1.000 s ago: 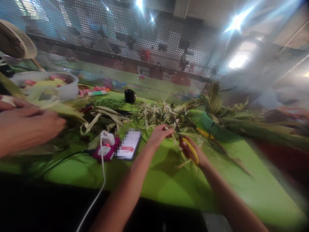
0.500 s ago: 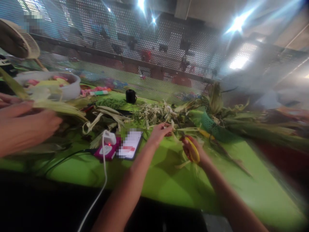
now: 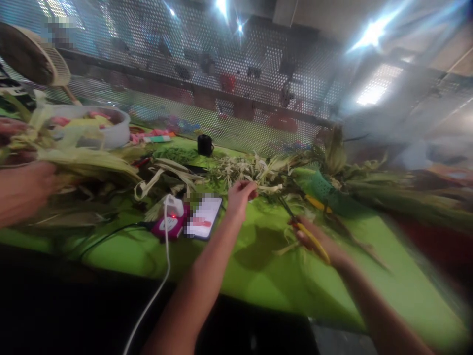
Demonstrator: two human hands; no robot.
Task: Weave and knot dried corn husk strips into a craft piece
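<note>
My left hand [image 3: 241, 196] is closed, pinching a pale strip of dried corn husk [image 3: 271, 188] that sticks out to the right of the fingertips. Lower right, my right hand [image 3: 318, 237] grips a pair of scissors [image 3: 313, 241] by yellow handles. The dark blades point up and left, a little apart from the strip. Behind my hands lies a pile of small tied husk pieces [image 3: 244, 167]. Loose husk scraps [image 3: 290, 246] rest on the green table [image 3: 258, 266] beside my right hand.
A co-worker's hand [image 3: 27, 190] is among husks [image 3: 92, 165] at the left. Near my left forearm are a phone [image 3: 207, 217] and a magenta power box [image 3: 164, 228] with a white cable. A black mug [image 3: 204, 145], white tub [image 3: 118, 130] and green mesh [image 3: 320, 190] stand farther back.
The scissors have moved down and right, away from my left hand, and now point up-left. My left hand has shifted slightly left with the strip. The co-worker's hand has moved left.
</note>
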